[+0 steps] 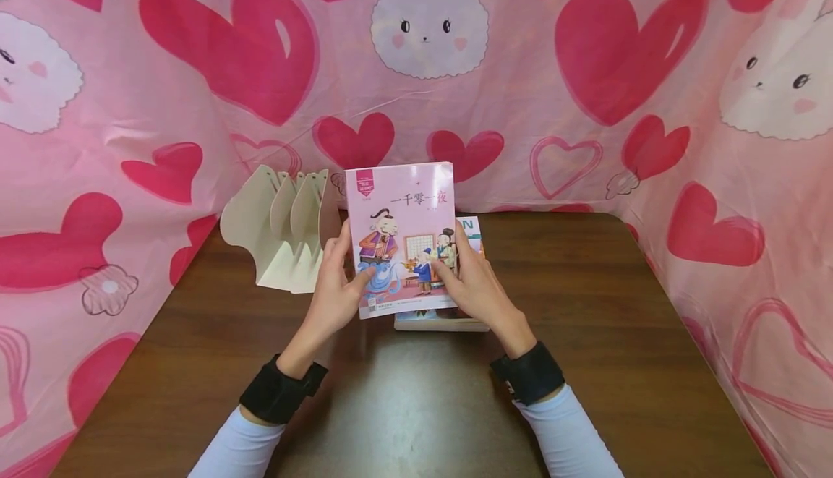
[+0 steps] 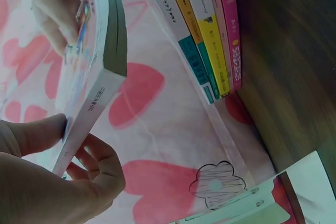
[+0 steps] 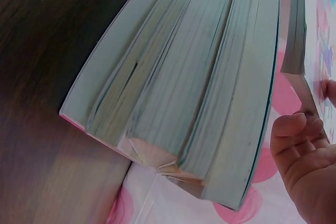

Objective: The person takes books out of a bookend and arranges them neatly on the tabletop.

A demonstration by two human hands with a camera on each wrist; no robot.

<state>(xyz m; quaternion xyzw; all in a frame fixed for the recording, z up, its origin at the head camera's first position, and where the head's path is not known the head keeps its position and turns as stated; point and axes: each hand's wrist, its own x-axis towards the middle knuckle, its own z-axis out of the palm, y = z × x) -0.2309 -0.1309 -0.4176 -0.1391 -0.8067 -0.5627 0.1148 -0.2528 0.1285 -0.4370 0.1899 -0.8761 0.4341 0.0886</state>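
Observation:
A thin pink-covered storybook (image 1: 406,210) with cartoon figures and Chinese lettering is held up between both hands, cover toward the head camera. My left hand (image 1: 335,283) grips its left side, thumb on the cover and fingers behind, as the left wrist view of the hand (image 2: 79,182) shows at the white spine. On the right side my right hand (image 1: 480,286) pinches the book the same way. Behind and below it lies a stack of several books (image 1: 442,325), mostly covered in the head view. Their spines (image 2: 205,40) appear in the left wrist view, their page edges (image 3: 178,77) in the right.
A cream desk book rack (image 1: 276,246) with several curved upright dividers stands at the back left of the dark wooden table (image 1: 586,362). A pink cloth (image 1: 520,102) with hearts and rabbits hangs around the back and sides.

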